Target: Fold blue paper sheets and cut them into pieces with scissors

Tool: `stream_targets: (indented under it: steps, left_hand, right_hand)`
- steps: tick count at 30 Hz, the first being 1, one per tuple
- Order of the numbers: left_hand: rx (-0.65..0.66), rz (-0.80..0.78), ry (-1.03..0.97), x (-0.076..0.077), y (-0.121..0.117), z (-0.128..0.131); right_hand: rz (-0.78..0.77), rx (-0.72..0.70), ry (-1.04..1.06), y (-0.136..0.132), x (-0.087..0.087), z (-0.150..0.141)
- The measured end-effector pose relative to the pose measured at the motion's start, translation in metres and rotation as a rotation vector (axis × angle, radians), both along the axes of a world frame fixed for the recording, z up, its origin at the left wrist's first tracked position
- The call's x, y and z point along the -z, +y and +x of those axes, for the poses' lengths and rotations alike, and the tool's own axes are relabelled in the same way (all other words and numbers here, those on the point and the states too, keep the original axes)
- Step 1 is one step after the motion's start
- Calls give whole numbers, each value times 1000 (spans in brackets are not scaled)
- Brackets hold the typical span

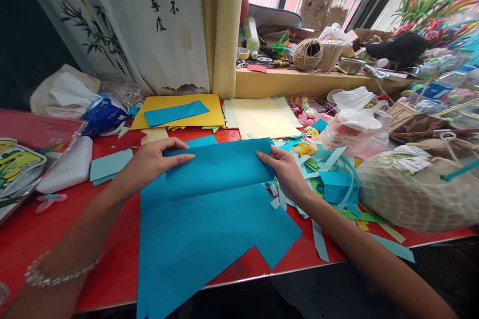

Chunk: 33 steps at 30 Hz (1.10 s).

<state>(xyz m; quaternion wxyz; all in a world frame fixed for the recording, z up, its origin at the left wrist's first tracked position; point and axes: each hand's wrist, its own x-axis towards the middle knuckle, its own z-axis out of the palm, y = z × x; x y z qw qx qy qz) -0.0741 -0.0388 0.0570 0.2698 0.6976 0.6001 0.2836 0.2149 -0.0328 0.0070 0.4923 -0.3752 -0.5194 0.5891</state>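
Thumb and fingers nearly closed, the left hand and right hand are pinching opposite ends of a blue paper panel, which is spanning the space between them. Nearer the body, a larger blue sheet is lying with a notched edge, its joining to the panel not showing clearly. Cutting is seemingly standing part-done: loose strips are lying beside the right forearm, while much of the sheet is remaining whole.

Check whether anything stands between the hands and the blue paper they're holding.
Nothing visible does: the left hand and right hand both pinch the blue paper directly, one toward each side.
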Motion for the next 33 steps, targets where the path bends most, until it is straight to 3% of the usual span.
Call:
stream_targets:
  steps: [7,11,17,33]
  left_hand:
    - [-240,-17,-637,11,-2,23]
    - [-260,-95,-869,17,-5,31]
    - [-236,-5,-925,23,-6,33]
    - [-328,68,-1094,33,-8,41]
  right_hand:
    - [119,163,77,3,4,1]
    - [124,157,72,3,1,1]
    - [129,163,43,3,-6,2]
    - [235,215,-3,5,2,5]
